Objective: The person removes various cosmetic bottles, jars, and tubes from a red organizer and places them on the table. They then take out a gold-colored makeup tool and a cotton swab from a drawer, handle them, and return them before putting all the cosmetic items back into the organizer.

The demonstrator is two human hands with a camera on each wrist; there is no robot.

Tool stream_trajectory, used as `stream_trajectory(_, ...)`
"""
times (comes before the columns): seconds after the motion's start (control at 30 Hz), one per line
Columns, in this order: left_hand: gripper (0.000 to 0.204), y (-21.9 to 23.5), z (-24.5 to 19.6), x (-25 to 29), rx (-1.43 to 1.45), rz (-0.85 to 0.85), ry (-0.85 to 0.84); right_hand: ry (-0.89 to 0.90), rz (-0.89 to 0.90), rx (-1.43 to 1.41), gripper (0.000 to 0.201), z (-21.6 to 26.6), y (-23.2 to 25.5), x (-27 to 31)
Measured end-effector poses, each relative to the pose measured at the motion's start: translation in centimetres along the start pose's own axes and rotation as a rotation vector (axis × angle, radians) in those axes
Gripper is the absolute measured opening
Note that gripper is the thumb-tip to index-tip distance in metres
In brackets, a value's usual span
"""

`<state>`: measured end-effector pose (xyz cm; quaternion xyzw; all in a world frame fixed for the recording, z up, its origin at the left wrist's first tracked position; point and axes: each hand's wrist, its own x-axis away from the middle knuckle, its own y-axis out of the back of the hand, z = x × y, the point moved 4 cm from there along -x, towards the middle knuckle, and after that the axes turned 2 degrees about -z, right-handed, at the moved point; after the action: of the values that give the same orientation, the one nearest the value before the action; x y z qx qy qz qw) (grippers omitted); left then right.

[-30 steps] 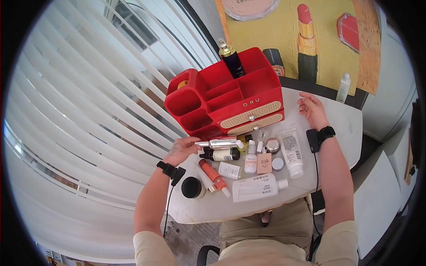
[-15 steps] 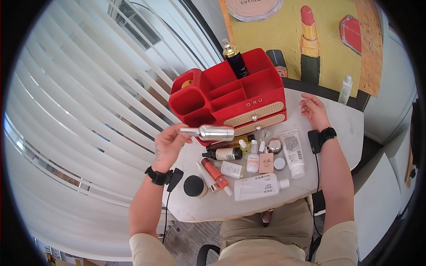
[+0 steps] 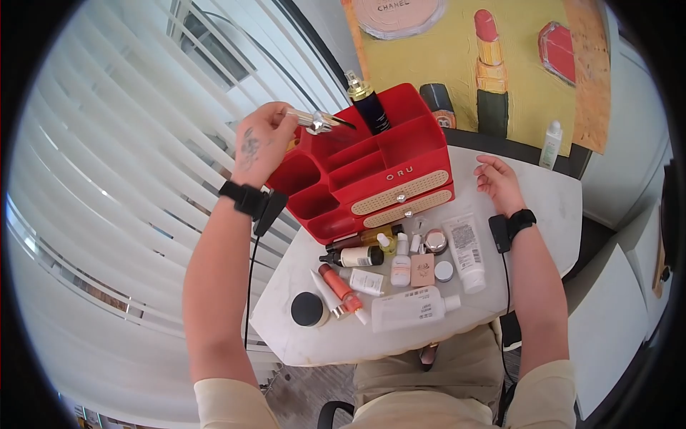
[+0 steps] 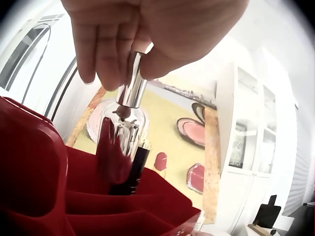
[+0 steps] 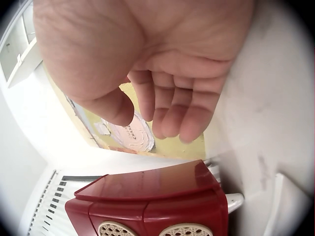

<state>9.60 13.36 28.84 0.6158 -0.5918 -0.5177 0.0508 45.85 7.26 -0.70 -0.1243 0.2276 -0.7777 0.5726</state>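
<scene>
My left hand (image 3: 263, 141) pinches the narrow top of a shiny silver bottle (image 3: 319, 123) above the back left of the red organizer (image 3: 364, 187). In the left wrist view the silver bottle (image 4: 122, 140) hangs from thumb and fingers (image 4: 110, 59), its lower end over the organizer's back compartment, in front of a dark bottle (image 4: 133, 172). That dark bottle with a gold neck (image 3: 370, 109) stands in the same compartment. My right hand (image 3: 499, 184) rests right of the organizer, fingers loosely bent and holding nothing; the right wrist view shows the same hand (image 5: 162, 69).
Several bottles, tubes and jars lie before the organizer, among them a white bottle (image 3: 409, 309), a white tube (image 3: 466, 252) and a black-lidded jar (image 3: 307, 309). A small bottle (image 3: 551, 145) stands at the back right by the painting (image 3: 457, 64). Blinds (image 3: 128, 186) hang at left.
My left hand has lifted the silver bottle from among the items at the organizer's front left and carried it up and back over the organizer. My right hand has stayed nearly still.
</scene>
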Motion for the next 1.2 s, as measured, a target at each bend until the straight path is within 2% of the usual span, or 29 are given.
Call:
stream_trajectory(0.07,0.025,-2.0,0.2,-1.5,-0.212,0.102,-0.039,-0.001,-0.006,0.007,0.025,0.0,0.0,0.0)
stream_trajectory(0.13,0.026,-3.2,0.1,-2.8,-0.218,0.08,-0.052,-0.005,-0.01,0.015,0.025,0.0,-0.1,0.0)
stream_trajectory(0.2,0.029,-4.5,-0.1,-3.9,-0.298,0.137,-0.139,-0.005,-0.005,0.024,0.025,0.1,-0.3,0.1)
stream_trajectory(0.27,0.032,-5.3,0.1,-4.5,-0.298,0.15,-0.138,-0.008,-0.011,0.031,0.025,0.2,-0.3,0.1)
stream_trajectory(0.33,0.033,-6.2,0.0,-5.7,-0.384,0.168,-0.245,-0.015,-0.014,0.038,0.026,0.1,-0.2,0.2)
stream_trajectory(0.43,0.027,-7.4,0.5,-6.7,-0.437,0.228,-0.214,-0.023,-0.018,0.049,0.026,0.0,-0.3,0.1)
stream_trajectory(0.53,0.029,-8.2,0.8,-7.1,-0.535,0.237,-0.235,-0.021,-0.014,0.055,0.026,0.0,-0.2,0.0)
stream_trajectory(0.7,0.032,-9.0,2.0,-7.6,-0.502,0.202,-0.287,-0.019,-0.015,0.06,0.026,-0.5,0.0,-0.4)
stream_trajectory(0.73,0.034,-8.7,1.4,-6.8,-0.469,0.176,-0.301,-0.041,-0.01,0.062,0.026,-0.8,0.1,-0.3)
stream_trajectory(0.8,0.038,-8.3,1.5,-5.8,-0.474,0.23,-0.237,-0.011,0.001,0.046,0.026,-0.6,0.1,-0.6)
stream_trajectory(0.9,0.035,-6.7,1.8,-4.5,-0.339,0.009,-0.376,-0.016,0.021,0.048,0.025,-0.8,0.3,-0.7)
stream_trajectory(1.0,0.036,-3.9,-0.1,-0.2,-0.308,-0.006,-0.372,-0.02,0.047,0.036,0.025,-1.3,0.9,-1.2)
stream_trajectory(1.03,0.027,-3.2,-0.1,1.5,-0.296,-0.027,-0.375,-0.008,0.05,0.043,0.025,-1.3,0.9,-1.3)
stream_trajectory(1.1,0.017,-1.8,0.2,5.8,-0.234,0.051,-0.252,0.003,0.049,0.061,0.026,-1.3,1.0,-1.3)
stream_trajectory(1.13,0.015,-1.3,1.1,7.8,-0.249,0.141,-0.263,-0.005,0.057,0.061,0.026,-1.3,1.0,-1.4)
stream_trajectory(1.17,0.014,-1.0,1.8,9.9,-0.244,0.234,-0.138,0.0,0.057,0.068,0.026,-1.4,1.1,-1.4)
stream_trajectory(1.2,0.015,-0.9,4.0,11.8,-0.226,0.276,-0.096,0.006,0.058,0.077,0.026,-1.4,1.2,-1.5)
